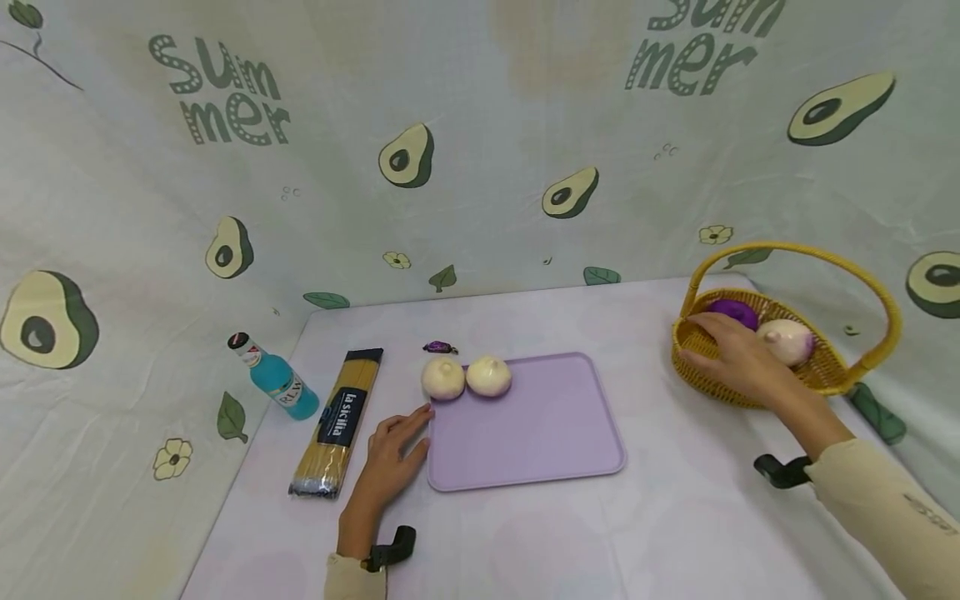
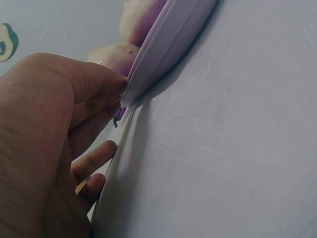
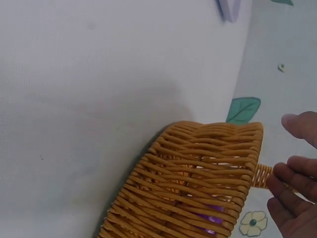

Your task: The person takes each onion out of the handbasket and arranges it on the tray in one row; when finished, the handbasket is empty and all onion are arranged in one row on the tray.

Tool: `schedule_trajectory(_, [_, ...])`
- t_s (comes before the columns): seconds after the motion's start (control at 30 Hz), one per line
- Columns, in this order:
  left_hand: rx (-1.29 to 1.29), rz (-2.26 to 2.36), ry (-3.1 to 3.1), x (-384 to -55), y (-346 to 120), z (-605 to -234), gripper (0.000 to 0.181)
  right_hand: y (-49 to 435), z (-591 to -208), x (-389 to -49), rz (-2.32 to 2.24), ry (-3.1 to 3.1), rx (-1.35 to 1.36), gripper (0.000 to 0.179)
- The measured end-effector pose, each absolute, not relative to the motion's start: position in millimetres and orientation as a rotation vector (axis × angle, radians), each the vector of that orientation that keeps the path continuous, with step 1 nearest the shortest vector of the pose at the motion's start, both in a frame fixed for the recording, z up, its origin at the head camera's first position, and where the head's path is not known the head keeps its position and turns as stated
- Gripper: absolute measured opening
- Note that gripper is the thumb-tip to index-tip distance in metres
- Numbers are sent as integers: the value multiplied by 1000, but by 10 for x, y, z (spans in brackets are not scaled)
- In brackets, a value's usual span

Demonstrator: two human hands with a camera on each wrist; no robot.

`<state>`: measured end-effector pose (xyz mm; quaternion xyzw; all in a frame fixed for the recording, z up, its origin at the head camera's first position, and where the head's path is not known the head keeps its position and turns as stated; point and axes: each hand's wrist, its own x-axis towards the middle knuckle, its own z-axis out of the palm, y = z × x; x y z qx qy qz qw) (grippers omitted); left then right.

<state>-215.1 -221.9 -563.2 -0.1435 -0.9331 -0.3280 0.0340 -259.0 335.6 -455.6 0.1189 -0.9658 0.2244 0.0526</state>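
Note:
My left hand (image 1: 393,454) touches the left rim of a lilac tray (image 1: 525,429) with its fingertips. Two round white-and-purple bulb vegetables, a left one (image 1: 442,379) and a right one (image 1: 489,377), sit side by side at the tray's far left corner. Over the near left end of a yellow wicker basket (image 1: 828,367) is my right hand (image 1: 731,354), its fingers spread and nothing between them. Inside the basket lie a deep purple round thing (image 1: 733,312) and another white-and-purple bulb (image 1: 786,342), both partly hidden by the hand or wicker.
A pack of spaghetti (image 1: 341,425) lies left of my left hand, with a blue bottle (image 1: 276,377) beyond it. Behind the bulbs is a small purple-wrapped candy (image 1: 440,347). A printed cloth (image 1: 480,167) hangs behind the table; the basket's tall handle (image 1: 832,260) arches above it.

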Motion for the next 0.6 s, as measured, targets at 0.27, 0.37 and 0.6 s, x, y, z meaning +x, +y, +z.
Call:
schedule_trajectory(0.27, [-417, -1001, -2875, -2122, -2254, -5635, 47, 3433, -4612, -2685, 680, -2980, 328, 67])
schedule_trajectory(0.37, [-431, -1007, -2860, -2128, -2251, -5636, 46, 3478, -4608, -2703, 682, -3007, 304, 69])
schedule_trajectory(0.6, [-450, -1014, -2857, -2150, -2224, -5627, 47, 3598, -4603, -2741, 636, -2987, 305, 66])
